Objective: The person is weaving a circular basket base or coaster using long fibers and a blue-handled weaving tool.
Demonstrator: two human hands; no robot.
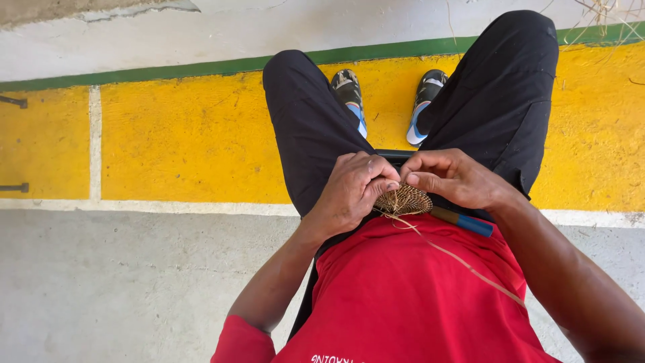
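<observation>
Head view, looking straight down at a seated person's lap. Both hands meet mid-frame over a small round woven disc (403,199), tan-brown coiled fibre, sitting just above the hem of the red shirt (403,296) and between the thighs. Left hand (353,191) curled closed over the disc's left edge, fingers folded in, thumb tip at the top rim. Right hand (453,178) comes in from the right, thumb and forefinger pinched narrow at the disc's top right edge; can't tell exactly what the pinch holds, looks like fibre at the rim. A loose tan strand (463,263) runs from the disc down and right across the shirt. A thin stick-like tool with a blue grip (470,222) lies just right of the disc, under the right hand, partly hidden. Black trousers (309,134) on both legs, spread apart; two sandalled feet (349,91) far side, on a yellow painted floor band (188,141) with a green stripe (168,69) beyond it. Grey concrete floor (121,282) near left. Dark flat object behind the hands, mostly hidden.
</observation>
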